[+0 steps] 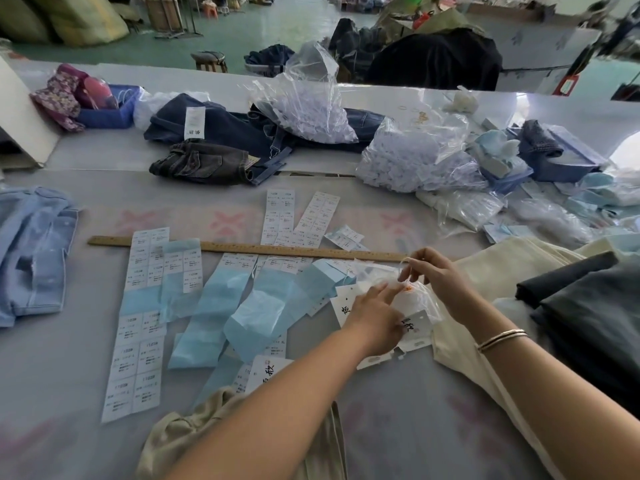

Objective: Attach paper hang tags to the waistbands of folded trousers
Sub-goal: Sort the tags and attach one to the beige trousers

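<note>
We look down on a wide grey tabletop [69,358] strewn with clothing and paper. Cream folded trousers [485,271] lie at the right edge beneath a stack of dark grey folded fabric [588,306], well apart from pale blue denim [31,258] on the left and dark denim jeans [214,133] at the far side. Clear plastic bags of white fasteners [408,161] sit beyond a long wooden ruler [242,248]. Strips of white printed labels on pale blue backing [142,306] fan out across the middle. Nearest us, white paper hang tags [417,336] lie in a small crumpled clear bag [381,275] just beside the cream trousers. Our left hand [375,317] rests on these tags, fingers extended, its grip relaxed. Our right hand [436,275], a bracelet on its wrist, pinches a thin white string above the bag.
</note>
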The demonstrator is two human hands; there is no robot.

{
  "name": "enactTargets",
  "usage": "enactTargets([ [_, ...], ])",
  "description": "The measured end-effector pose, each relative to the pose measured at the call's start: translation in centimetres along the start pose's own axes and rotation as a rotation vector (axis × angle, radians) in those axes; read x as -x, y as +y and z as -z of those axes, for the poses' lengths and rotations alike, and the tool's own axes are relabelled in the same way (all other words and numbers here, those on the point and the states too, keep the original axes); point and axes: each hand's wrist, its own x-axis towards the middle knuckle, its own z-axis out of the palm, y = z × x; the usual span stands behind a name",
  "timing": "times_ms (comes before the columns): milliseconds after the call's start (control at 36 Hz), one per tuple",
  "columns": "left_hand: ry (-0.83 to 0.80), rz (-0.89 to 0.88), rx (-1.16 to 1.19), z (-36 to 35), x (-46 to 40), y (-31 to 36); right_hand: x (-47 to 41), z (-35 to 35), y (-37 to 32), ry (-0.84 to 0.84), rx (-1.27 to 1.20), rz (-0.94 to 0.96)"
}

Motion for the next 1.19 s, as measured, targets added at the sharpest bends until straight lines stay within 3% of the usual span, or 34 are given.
enactTargets([
  [250, 0.031, -0.018, -0.320, -0.7, -1.2, 0.6, -0.6, -1.0, 0.1, -0.052, 0.066, 0.014],
  [472, 0.072, -0.035, -0.393, -1.6, -1.0, 0.4, -0.8, -1.2, 1.0, 0.148, -0.031, 0.095],
  [583, 0.155, -0.062, -0.397, -2.1, -0.5, 0.6, -1.5, -0.9, 2.0, 0.219, 0.052, 0.057],
  [667, 0.190, -0.118, -0.380, -3.1, -0.1, 0.9, -2.0, -1.0, 2.3, 0.242, -0.018, -0.011],
  [750, 0.166, -0.161, -0.402, -3.8, -0.3, 1.0, -2.3, -1.6, 2.0, 0.262, -0.044, -0.052],
  [917, 0.127, -0.175, -0.530, -3.2, -1.7, 0.5, -1.5, -3.1, 1.5, 0.142, -0.005, -0.137],
  [1000, 0.052, -0.155, -0.515, -3.7, -1.7, 0.1, -1.2, -3.4, 1.1, 0.168, 0.079, -0.066],
  [1111, -0.138, -0.108, -0.519, -5.6, -1.2, -0.9, -2.2, -3.0, -2.9, 0.251, 0.014, 0.132],
  [1194, -0.074, -0.105, -0.398, -5.3, -0.7, -0.3, -2.7, -2.6, -4.8, 0.146, 0.069, 0.120],
])
